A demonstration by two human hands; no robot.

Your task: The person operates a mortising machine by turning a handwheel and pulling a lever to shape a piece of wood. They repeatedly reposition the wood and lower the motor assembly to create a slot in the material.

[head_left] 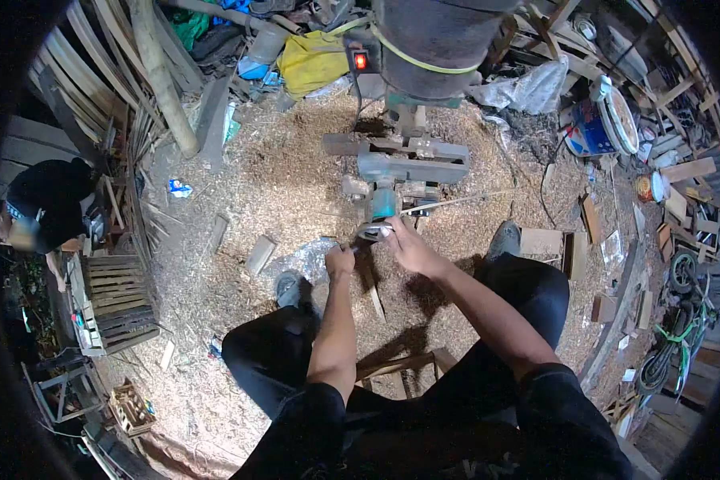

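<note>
A wood lathe-like machine (412, 164) with a teal part (384, 202) stands on the shavings before my knees. At its near end sits a small rounded, pale-edged piece (370, 232). My right hand (412, 250) is closed over the right side of this piece, thumb and fingers against it. Just left and lower, my left hand (340, 262) is curled into a grip beside a dark, thin thing that runs toward the piece; what lies inside the fist is hidden. A thin wooden strip (456, 202) slants out to the right of the machine.
Shavings cover the floor, with wood offcuts (261, 254) on it. A red-lit switch (361, 61) hangs near a large dark drum (432, 48). At left, a person (52, 204) is beside a slatted crate (120, 300). A paint bucket (604, 128) and a small bicycle (672, 344) are at right.
</note>
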